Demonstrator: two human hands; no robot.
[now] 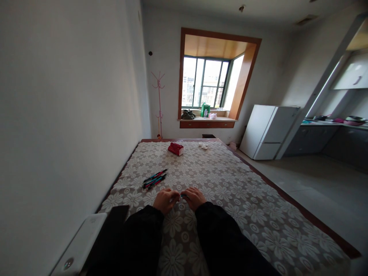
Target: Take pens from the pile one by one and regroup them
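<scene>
My left hand (166, 201) and my right hand (194, 197) are close together, low over the flowered tablecloth (175, 251). The fingers of my right hand pinch a small teal piece (183, 196), of which only a bit shows beside the fingertips. My left hand is closed in a pinch just left of it, and what it holds, if anything, is hidden. Beyond my left hand lies a loose bunch of pens (155, 179) with black, teal and red barrels, all slanting the same way.
A red tissue pack (175, 148) and some crumpled white tissue (203, 146) lie towards the table's far end. A wall (86, 115) runs along the left side. At the lower left is a white box-like appliance (80, 245); a white fridge (267, 132) stands off to the right.
</scene>
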